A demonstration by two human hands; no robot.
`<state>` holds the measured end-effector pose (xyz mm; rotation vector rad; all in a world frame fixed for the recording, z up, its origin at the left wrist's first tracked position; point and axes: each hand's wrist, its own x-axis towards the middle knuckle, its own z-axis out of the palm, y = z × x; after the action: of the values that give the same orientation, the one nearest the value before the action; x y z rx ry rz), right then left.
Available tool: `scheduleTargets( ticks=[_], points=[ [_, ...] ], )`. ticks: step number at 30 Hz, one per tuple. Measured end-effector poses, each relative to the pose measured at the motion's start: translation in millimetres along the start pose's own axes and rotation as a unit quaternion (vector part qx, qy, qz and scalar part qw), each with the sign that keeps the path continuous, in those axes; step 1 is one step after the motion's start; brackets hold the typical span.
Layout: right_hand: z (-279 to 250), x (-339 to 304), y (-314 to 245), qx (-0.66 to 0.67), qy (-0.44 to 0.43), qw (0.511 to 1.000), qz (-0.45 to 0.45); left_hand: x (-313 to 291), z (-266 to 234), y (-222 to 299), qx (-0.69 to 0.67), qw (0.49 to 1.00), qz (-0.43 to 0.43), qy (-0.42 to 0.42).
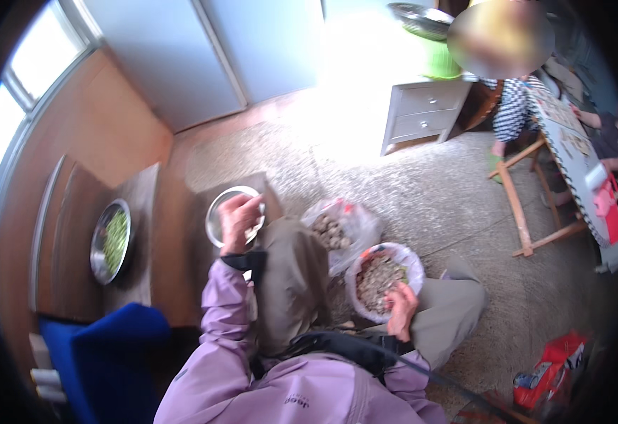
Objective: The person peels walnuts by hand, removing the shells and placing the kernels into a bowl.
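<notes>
My left hand [240, 220] is over a shiny metal bowl [214, 225] on the dark wooden surface by my left knee. Its fingers are bent together, and what they hold, if anything, is too small to tell. Something pale lies inside the bowl beside the hand. My right hand [401, 309] is at the near right rim of a bag-lined bucket [415, 267], fingers curled over greyish-brown scraps [378, 283]. What sits in those fingers I cannot make out. Just beyond the bucket, an open clear plastic bag [362, 225] holds several round brownish lumps [331, 233].
A metal bowl of chopped green pieces [116, 242] stands at far left, with a blue chair [111, 346] nearer me. A grey drawer cabinet [425, 113] is at the back. Right, people sit by a tilted-looking folding table [560, 116]. A red bag [552, 367] lies on the floor.
</notes>
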<state>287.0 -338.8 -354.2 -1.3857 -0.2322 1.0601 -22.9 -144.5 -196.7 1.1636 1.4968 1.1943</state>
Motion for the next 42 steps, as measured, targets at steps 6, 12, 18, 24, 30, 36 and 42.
scheduleTargets(
  ticks=[6,12,18,24,30,36,42],
  points=[
    [-8.6,9.4,29.5,-0.015,-0.110,0.994,-0.001,40.2,-113.0,-134.9,0.109,0.991,0.023,0.070],
    [-23.9,9.5,17.5,-0.045,-0.103,0.993,0.033,84.3,-106.9,-179.7,-0.004,0.990,-0.042,0.135],
    [-20.1,11.3,32.9,-0.038,-0.129,0.991,0.002,29.1,-6.4,-16.0,-0.114,0.993,0.016,0.025],
    [-15.0,5.2,14.9,-0.024,-0.104,0.994,-0.012,-28.4,115.4,-40.2,-0.226,0.938,-0.108,-0.240],
    [-22.3,4.7,28.6,-0.022,-0.115,0.991,-0.063,-104.7,177.2,-152.9,-0.172,0.860,-0.262,-0.403],
    [-14.1,-1.7,12.6,-0.068,-0.124,0.986,-0.089,-123.1,180.9,-163.0,-0.055,0.904,-0.115,-0.407],
    [-12.5,13.0,28.6,-0.190,-0.146,0.963,-0.123,-126.4,194.7,-164.5,-0.156,0.889,-0.243,-0.356]
  ],
)
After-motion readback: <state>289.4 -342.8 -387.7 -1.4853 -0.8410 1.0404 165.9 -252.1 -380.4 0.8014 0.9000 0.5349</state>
